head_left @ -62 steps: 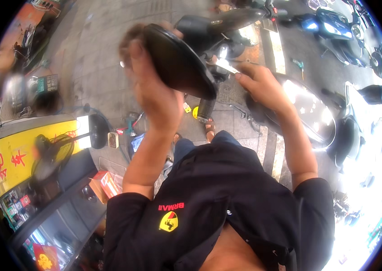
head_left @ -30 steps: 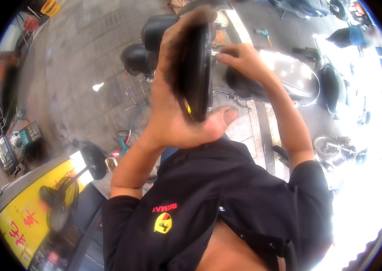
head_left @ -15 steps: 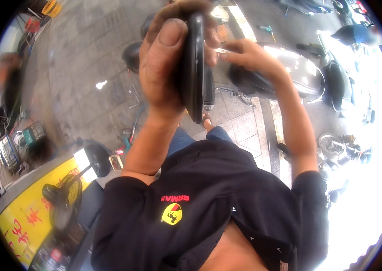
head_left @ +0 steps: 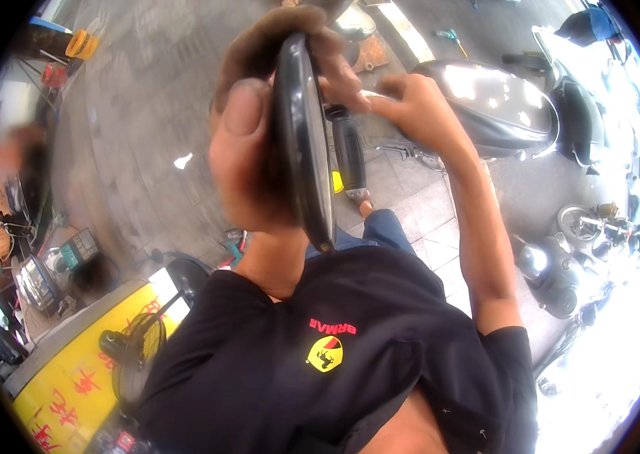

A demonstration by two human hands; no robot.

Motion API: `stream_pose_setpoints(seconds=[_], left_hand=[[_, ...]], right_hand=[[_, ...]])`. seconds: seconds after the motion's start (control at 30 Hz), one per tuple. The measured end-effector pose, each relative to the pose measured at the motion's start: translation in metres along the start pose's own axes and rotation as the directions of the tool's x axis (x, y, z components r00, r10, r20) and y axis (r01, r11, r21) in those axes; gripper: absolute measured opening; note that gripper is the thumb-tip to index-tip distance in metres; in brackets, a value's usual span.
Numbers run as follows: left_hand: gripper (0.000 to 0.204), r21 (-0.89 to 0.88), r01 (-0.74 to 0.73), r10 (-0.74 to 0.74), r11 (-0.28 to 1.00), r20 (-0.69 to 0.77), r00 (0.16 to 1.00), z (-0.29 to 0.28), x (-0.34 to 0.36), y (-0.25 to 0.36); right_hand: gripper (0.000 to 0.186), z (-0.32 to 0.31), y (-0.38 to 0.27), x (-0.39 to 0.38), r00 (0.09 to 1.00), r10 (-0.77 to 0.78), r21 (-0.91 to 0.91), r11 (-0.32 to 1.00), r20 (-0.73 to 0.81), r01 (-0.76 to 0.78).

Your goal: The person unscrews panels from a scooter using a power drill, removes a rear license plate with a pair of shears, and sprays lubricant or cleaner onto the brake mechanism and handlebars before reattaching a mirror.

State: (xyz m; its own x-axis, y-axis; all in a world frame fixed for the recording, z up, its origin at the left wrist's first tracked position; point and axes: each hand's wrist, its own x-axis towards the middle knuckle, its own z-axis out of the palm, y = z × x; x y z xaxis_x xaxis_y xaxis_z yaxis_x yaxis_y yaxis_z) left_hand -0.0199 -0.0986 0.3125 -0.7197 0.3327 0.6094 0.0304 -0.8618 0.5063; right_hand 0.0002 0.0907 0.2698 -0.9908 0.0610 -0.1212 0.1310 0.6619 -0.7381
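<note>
My left hand [head_left: 248, 151] is wrapped round a black scooter mirror [head_left: 297, 151], seen almost edge-on and close to the camera, with the thumb along its left face and fingers curling over its top. Just right of it, my right hand [head_left: 411, 106] is closed on a thin silver tool, apparently a wrench [head_left: 377, 97], whose far end is hidden behind my left fingers. A black handlebar grip [head_left: 349, 155] hangs below the mirror's stem area, partly covered by the mirror.
A scooter seat [head_left: 494, 106] lies to the right, with more motorbike parts [head_left: 577, 234] beyond. At lower left stand a yellow sign board [head_left: 55, 363] and a black fan [head_left: 138, 352]. A yellow bucket [head_left: 80, 44] is at upper left, a small teal tool [head_left: 448, 36] on the pavement.
The mirror and my left hand have shifted left and slightly down in view since half a second ago. Earlier the mirror's face was turned more toward the camera; it is now edge-on.
</note>
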Motion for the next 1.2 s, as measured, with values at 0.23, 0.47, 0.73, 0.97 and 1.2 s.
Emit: stream_pose_setpoints(seconds=[0.23, 0.47, 0.73, 0.97, 1.2], left_hand=[[0.062, 0.01, 0.043, -0.044, 0.999, 0.026, 0.999, -0.009, -0.002, -0.001], [0.052, 0.116, 0.012, 0.021, 0.993, -0.281, 0.96, 0.04, -0.007, 0.003], [0.035, 0.609, 0.258, 0.134, 0.75, -0.523, 0.842, -0.038, -0.075, 0.04], [0.031, 0.231, 0.714, 0.484, 0.661, -0.858, -0.17, -0.004, -0.381, 0.113], [0.033, -0.054, 0.733, 0.423, 0.678, -0.787, -0.449, 0.146, -0.488, -0.049]], right_hand=[[0.041, 0.011, 0.008, -0.009, 0.995, -0.032, -0.053, 0.998, -0.096, 0.027], [0.038, -0.003, 0.006, -0.018, 0.987, -0.147, -0.094, 0.986, -0.064, 0.14], [0.028, -0.068, 0.14, 0.0, 0.934, 0.315, 0.45, 0.818, 0.167, -0.357], [0.024, 0.191, 0.394, -0.03, 0.506, 0.264, -0.46, 0.831, 0.821, 0.314], [0.048, 0.326, 0.336, -0.029, 0.442, 0.11, -0.269, 0.91, 0.89, 0.316]])
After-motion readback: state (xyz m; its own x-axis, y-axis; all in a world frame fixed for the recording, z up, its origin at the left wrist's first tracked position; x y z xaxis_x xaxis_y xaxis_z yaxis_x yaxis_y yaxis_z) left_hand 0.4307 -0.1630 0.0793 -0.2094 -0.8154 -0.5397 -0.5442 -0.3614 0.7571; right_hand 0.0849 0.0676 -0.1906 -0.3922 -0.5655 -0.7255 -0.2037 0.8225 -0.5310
